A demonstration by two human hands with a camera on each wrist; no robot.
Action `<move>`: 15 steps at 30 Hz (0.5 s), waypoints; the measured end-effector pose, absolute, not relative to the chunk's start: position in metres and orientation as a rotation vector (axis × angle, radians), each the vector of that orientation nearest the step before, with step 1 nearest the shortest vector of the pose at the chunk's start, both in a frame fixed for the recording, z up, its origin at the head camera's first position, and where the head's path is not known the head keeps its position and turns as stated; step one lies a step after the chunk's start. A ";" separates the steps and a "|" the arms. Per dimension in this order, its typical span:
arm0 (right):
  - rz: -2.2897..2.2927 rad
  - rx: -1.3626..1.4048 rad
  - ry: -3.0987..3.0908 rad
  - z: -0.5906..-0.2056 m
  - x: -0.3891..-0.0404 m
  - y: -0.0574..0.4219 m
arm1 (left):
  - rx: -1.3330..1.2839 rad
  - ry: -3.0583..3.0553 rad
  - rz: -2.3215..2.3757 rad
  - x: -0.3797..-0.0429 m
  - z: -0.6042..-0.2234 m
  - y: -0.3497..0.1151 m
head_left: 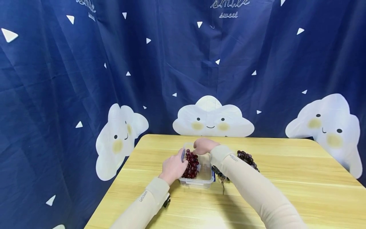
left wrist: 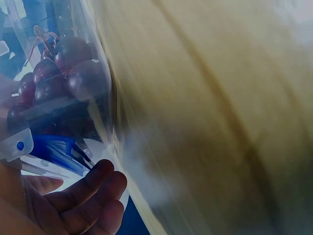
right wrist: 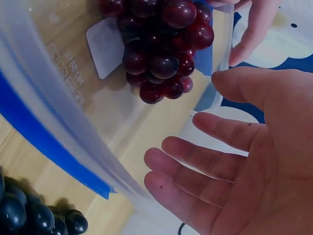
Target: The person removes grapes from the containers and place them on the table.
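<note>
1. One red grape bunch [head_left: 191,168] lies in one clear plastic container [head_left: 195,183], right of the left hand [head_left: 173,166], which clamps the container's wall.
2. Right hand [head_left: 204,146], fingers apart, is at the bunch's far end; black grapes [head_left: 248,159] lie right.
3. Bench [head_left: 300,178] extends beyond both hands.
4. The bunch's long axis follows that wall, narrow end toward the right hand.

Dark blue curtain [head_left: 186,47] past the right hand [head_left: 204,146], also left of the left hand [head_left: 173,167]; white triangles [head_left: 199,24], smiling clouds [head_left: 210,109], white lettering [head_left: 228,15]. Pale wood table [head_left: 300,178] beneath both, light glare [head_left: 206,220] on the hands' near side.
</note>
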State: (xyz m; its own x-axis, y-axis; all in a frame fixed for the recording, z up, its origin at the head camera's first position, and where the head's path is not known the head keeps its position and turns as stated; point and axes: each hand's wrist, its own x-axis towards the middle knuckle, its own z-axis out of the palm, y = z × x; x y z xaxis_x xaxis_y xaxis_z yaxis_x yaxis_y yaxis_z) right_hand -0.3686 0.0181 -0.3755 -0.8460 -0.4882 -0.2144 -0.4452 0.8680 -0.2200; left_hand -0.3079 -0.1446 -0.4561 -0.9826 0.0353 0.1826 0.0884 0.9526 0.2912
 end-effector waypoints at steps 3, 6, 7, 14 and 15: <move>-0.259 -0.671 2.763 -0.378 -0.370 0.016 | -0.089 -2.932 -0.458 -0.307 -0.456 -0.144; -0.272 -0.647 2.759 -0.381 -0.372 0.015 | -0.082 -2.932 -0.466 -0.307 -0.455 -0.143; -0.274 -0.640 2.756 -0.382 -0.373 0.014 | -0.080 -2.932 -0.471 -0.307 -0.455 -0.143; -0.289 -0.623 2.747 -0.387 -0.376 0.007 | -0.092 -2.913 -0.478 -0.306 -0.455 -0.143; -0.295 -0.620 2.747 -0.388 -0.376 0.007 | -0.092 -2.911 -0.476 -0.306 -0.456 -0.143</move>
